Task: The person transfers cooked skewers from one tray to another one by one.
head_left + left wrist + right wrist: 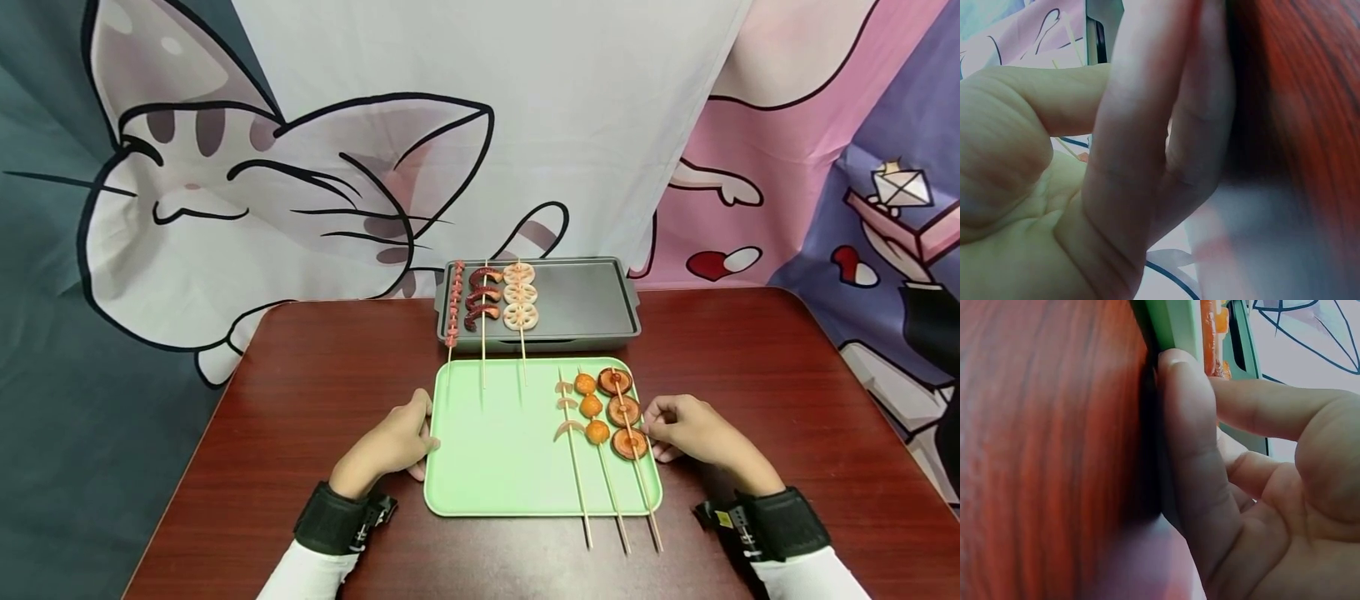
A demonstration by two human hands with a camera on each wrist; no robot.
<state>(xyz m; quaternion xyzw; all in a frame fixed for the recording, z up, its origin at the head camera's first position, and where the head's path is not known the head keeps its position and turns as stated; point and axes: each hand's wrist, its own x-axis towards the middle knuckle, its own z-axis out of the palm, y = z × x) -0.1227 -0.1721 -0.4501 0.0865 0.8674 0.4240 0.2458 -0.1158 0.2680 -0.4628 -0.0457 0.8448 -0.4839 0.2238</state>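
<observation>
A light green serving tray (pixel 495 467) sits midway between the left and right edges of the dark red wood-grain tabletop (pixel 345 358), held at both ends. The left hand (pixel 393 437) has its grip clasped on the tray's left rim; the right hand (pixel 686 429) pinches the right rim, a finger beneath it in the right wrist view.

Along the tray's right side lie three skewers, their sticks jutting past its near edge: pale crescent pieces (pixel 567 427), orange balls (pixel 591 407), and browned mushroom caps (pixel 632 410) nearest the right hand.

Just beyond, by the tabletop's far edge, is a grey griddle pan (pixel 577 296). Its left half bears a reddish-cube skewer (pixel 454 304), a dark octopus-tentacle skewer (pixel 483 298) and a lotus-root skewer (pixel 521 293), sticks reaching over the green tray's far edge.

The right wrist's black band (pixel 787 521) carries a small yellow label (pixel 724 519), too small to read. A cartoon-cat cloth (pixel 292 200) hangs behind.
</observation>
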